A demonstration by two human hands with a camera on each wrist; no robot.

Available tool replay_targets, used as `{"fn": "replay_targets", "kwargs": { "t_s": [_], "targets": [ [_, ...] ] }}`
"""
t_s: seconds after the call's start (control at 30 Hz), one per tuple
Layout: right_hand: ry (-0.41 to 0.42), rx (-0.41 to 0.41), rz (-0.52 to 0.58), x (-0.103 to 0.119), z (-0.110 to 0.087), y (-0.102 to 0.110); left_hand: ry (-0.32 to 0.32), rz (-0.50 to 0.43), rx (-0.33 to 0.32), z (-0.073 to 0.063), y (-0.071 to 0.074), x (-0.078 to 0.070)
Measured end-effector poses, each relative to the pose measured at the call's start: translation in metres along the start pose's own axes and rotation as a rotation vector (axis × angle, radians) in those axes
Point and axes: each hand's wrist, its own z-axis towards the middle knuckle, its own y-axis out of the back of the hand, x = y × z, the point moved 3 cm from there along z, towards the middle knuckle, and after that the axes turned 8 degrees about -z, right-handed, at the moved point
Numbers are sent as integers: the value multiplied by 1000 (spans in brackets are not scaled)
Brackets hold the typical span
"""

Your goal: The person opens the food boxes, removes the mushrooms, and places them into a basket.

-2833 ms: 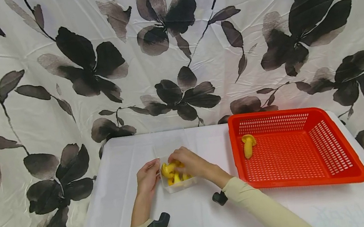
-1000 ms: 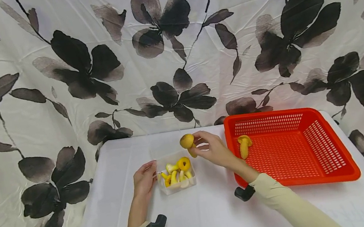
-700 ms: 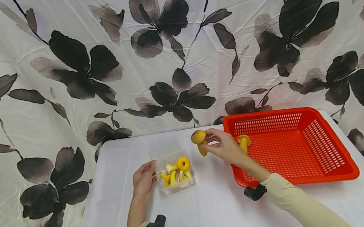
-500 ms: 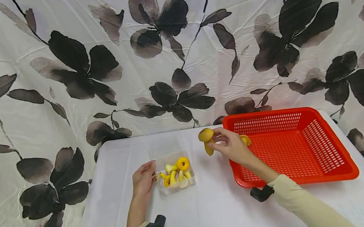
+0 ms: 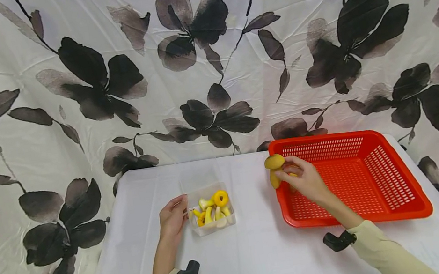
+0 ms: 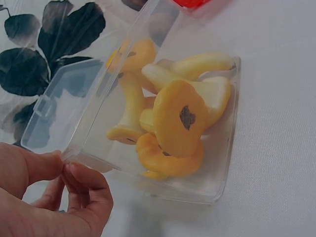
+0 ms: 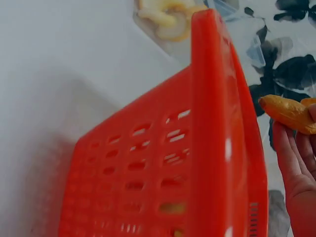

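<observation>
My left hand (image 5: pixel 173 216) pinches the left edge of a clear plastic box (image 6: pixel 224 163) between thumb and fingers. Inside the box lie several yellow mushrooms (image 6: pixel 180 118), and its clear lid (image 6: pixel 61 106) hangs open at the back. Held by its stem in my right hand (image 5: pixel 303 178), another yellow mushroom (image 5: pixel 274 162) is over the left rim of a red plastic basket (image 5: pixel 351 220). A further yellow mushroom in the basket is mostly hidden behind that hand.
The box and basket stand on a white-covered table (image 5: pixel 258 254), some distance apart. A flower-printed cloth (image 5: pixel 208 63) hangs close behind the table. Each wrist wears a black camera mount (image 5: pixel 186 272).
My right hand has lifted a mushroom out of the box and carried it right to the basket's left rim. My left hand has kept its hold on the box edge.
</observation>
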Motion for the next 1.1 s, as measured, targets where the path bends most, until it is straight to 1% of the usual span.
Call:
{"fn": "replay_targets", "kwargs": {
  "t_s": [0.13,0.3,0.43,0.6,0.73,0.83,0.9,1.0,1.1],
  "targets": [
    [-22,-18,14,-9,-8,14,-6,7,1,0,0,1],
    [-41,-38,49,-25,-17,26,-5,5,-18,2,0,1],
    [-77,-32,31,-37,-23,32,-5,7,-16,2,0,1],
    [-147,34,-30,-44,-28,36,-4,1,-10,0,0,-1],
    [-192,119,-106,-48,-27,35,-7,-3,-9,-1,1,-1],
    [-224,188,-143,-52,-27,33,-7,3,-16,0,0,0],
    [-247,217,-148,-54,-27,31,-9,7,-16,0,0,1],
    [-248,263,-158,-58,-26,30,-8,11,-20,1,-1,2],
    [-240,290,-160,-62,-26,29,-5,4,-13,1,-1,2]
  ]
}}
